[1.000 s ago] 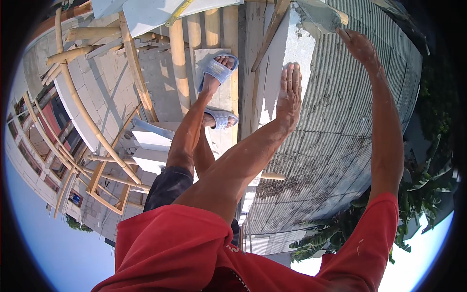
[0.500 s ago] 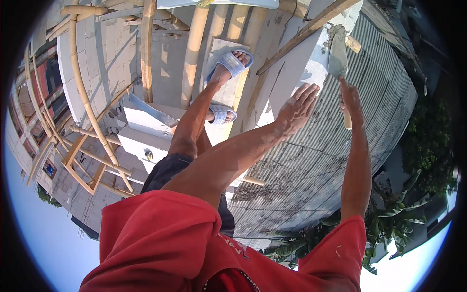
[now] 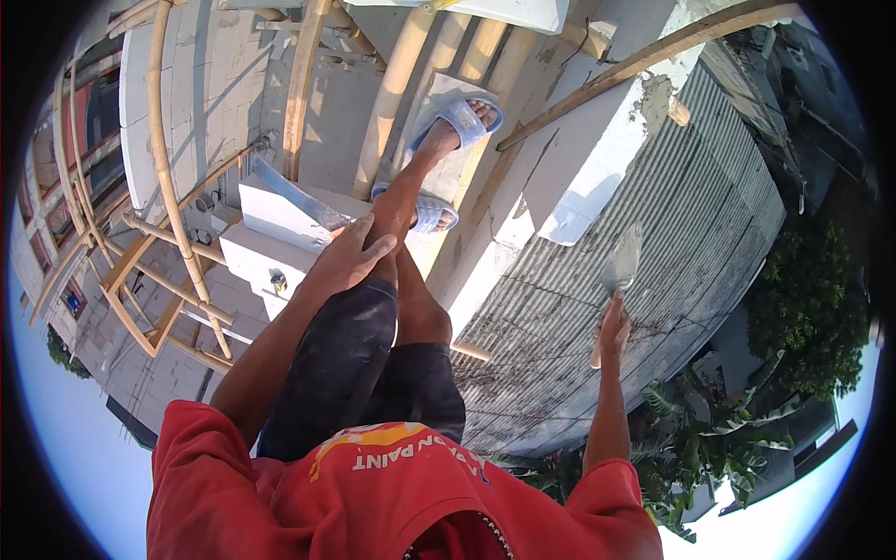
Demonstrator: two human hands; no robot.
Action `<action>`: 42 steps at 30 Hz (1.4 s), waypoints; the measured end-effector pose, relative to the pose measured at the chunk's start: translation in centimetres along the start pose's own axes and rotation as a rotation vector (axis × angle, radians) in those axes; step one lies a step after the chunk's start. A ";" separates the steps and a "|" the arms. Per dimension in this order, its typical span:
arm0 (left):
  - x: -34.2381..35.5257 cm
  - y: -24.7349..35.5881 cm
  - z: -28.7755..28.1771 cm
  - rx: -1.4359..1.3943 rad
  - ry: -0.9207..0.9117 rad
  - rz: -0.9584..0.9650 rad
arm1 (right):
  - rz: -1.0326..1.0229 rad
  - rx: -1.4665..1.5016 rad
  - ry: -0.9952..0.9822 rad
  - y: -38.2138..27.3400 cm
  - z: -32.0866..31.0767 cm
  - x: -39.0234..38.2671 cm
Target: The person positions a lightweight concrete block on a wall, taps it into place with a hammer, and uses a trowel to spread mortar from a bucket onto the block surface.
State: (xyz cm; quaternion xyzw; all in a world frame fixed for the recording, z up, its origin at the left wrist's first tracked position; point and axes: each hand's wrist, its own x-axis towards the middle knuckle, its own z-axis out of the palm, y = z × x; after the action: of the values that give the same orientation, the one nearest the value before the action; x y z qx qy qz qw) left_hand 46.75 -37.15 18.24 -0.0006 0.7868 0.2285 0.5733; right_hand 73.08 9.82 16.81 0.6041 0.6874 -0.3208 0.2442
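As I look on, the person's right hand [image 3: 612,327], right of centre, has its fingers wrapped round the handle of a trowel [image 3: 623,259], whose grey blade points upward in the frame, against grey corrugated roofing [image 3: 705,177] beyond. The left hand [image 3: 347,263], left of centre, is unclenched, its fingers extended beside a bare leg [image 3: 411,191]; whether they touch it, I cannot tell. Just up and left of that hand, a handsaw [image 3: 297,195] lies on white blocks [image 3: 254,259]. At upper right, a white wall [image 3: 597,182] bears a patch of grey mortar [image 3: 655,98].
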 end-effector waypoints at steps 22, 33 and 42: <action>-12.9 7.3 -2.8 0.700 -0.137 -0.019 | 0.265 0.756 -0.418 -8.9 17.2 -33.0; -10.0 9.9 -1.8 1.013 -0.174 -0.082 | 0.316 0.866 -0.287 -9.0 20.1 -33.8; -9.8 10.3 -2.6 1.059 -0.168 -0.024 | 0.320 0.757 -0.354 -10.5 18.9 -33.6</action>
State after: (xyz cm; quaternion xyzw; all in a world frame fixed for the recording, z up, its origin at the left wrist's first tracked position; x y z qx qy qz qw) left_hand 45.02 -31.38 31.39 0.2981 0.7458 -0.2070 0.5587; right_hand 66.77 -27.44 29.90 0.6854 0.3673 -0.6064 0.1662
